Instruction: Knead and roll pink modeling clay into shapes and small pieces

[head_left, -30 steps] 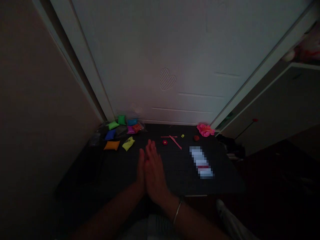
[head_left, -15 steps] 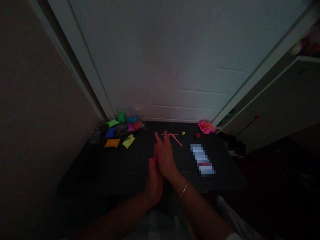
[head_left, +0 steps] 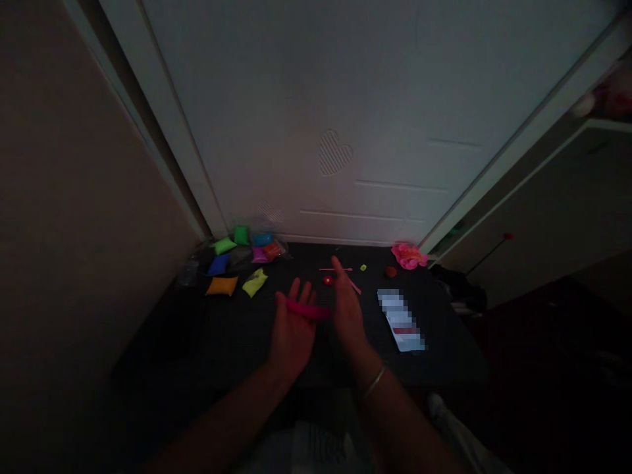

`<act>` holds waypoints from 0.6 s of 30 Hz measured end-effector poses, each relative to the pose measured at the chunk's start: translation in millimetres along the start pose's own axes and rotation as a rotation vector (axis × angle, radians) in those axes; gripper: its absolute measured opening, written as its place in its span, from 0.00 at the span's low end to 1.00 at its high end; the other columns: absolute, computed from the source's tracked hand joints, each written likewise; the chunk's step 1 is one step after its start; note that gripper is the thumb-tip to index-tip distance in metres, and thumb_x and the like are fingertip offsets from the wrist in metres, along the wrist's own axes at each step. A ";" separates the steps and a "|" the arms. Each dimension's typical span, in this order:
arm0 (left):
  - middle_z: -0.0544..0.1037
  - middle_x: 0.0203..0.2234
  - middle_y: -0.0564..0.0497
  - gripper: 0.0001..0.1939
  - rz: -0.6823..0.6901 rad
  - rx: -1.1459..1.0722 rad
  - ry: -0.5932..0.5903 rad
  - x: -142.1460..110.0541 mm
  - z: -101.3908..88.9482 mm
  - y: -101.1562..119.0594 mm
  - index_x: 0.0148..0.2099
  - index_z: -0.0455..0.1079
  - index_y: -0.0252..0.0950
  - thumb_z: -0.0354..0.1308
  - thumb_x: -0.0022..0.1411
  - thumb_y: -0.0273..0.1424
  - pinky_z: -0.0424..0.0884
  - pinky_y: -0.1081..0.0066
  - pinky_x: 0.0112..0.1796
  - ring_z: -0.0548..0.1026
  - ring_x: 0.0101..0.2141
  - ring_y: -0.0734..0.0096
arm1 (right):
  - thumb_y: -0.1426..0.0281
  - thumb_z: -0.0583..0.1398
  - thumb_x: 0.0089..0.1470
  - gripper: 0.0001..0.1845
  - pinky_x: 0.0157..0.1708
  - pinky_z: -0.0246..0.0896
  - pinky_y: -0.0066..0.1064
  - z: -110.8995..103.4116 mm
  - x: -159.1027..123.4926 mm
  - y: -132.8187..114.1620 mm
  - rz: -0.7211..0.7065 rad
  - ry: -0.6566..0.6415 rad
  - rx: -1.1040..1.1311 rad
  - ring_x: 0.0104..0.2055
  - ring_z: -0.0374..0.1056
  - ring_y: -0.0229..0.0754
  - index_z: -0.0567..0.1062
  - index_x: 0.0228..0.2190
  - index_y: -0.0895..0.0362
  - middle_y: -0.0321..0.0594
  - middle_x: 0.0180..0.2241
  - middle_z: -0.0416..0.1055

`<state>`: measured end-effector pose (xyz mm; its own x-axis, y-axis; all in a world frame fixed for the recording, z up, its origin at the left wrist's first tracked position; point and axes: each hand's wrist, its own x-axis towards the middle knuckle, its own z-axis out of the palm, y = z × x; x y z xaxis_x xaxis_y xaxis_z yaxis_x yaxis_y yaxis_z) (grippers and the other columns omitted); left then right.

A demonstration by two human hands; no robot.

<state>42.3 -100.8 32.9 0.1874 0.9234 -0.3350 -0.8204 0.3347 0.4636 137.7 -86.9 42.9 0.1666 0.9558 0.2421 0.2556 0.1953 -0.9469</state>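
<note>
A bright pink roll of modelling clay lies across the fingers of my left hand, which is palm up with its fingers stretched out. To the right of it, my right hand is held on edge with straight fingers, empty, close to the roll's right end. Just beyond my hands, a small red piece with a yellow centre sits on the dark table. Behind it lie a thin pink stick tool and a flat pink strip, the strip partly hidden by my right hand.
Several coloured clay packets, among them an orange one and a yellow one, lie at the left of the dark table. A phone, a brownish-red lump and a pink ruffled piece are at the right. A white panel rises behind.
My palms were pressed together with pink clay between them; now they are apart. The left has turned palm up, showing the longer roll, and the red piece has come into sight.
</note>
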 end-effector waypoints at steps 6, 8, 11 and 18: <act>0.62 0.56 0.49 0.25 -0.022 0.000 -0.011 0.9 -8.1 11.2 0.54 0.61 0.44 0.43 0.58 0.49 0.60 0.65 0.51 0.60 0.55 0.66 | 0.65 0.60 0.46 0.21 0.47 0.59 0.36 -10.0 -32.6 19.2 0.048 -0.236 -0.035 0.46 0.66 0.43 0.70 0.45 0.52 0.40 0.45 0.70; 0.64 0.54 0.47 0.23 -0.039 0.047 -0.014 -0.9 -15.4 10.2 0.53 0.62 0.42 0.48 0.58 0.44 0.60 0.65 0.52 0.63 0.53 0.66 | 0.66 0.61 0.46 0.18 0.43 0.61 0.35 -13.5 -35.9 24.3 0.066 -0.223 -0.064 0.42 0.68 0.42 0.73 0.42 0.52 0.39 0.41 0.72; 0.71 0.48 0.47 0.20 -0.028 0.198 0.008 -1.2 -27.8 11.4 0.51 0.63 0.41 0.57 0.54 0.31 0.62 0.63 0.50 0.70 0.47 0.66 | 0.66 0.62 0.45 0.17 0.36 0.63 0.34 -21.5 -34.7 28.8 0.107 -0.248 -0.123 0.35 0.69 0.41 0.74 0.40 0.52 0.38 0.36 0.74; 0.77 0.37 0.48 0.09 0.040 0.315 0.070 1.5 -41.3 14.3 0.33 0.70 0.34 0.62 0.47 0.23 0.67 0.64 0.46 0.74 0.40 0.67 | 0.64 0.62 0.43 0.21 0.34 0.64 0.33 -30.1 -35.4 33.5 0.220 -0.329 -0.065 0.34 0.69 0.42 0.73 0.42 0.54 0.38 0.36 0.75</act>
<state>8.5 -102.4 5.2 0.1121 0.9256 -0.3616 -0.6171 0.3500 0.7048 169.1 -120.8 9.0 -0.0873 0.9946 -0.0554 0.3097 -0.0258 -0.9505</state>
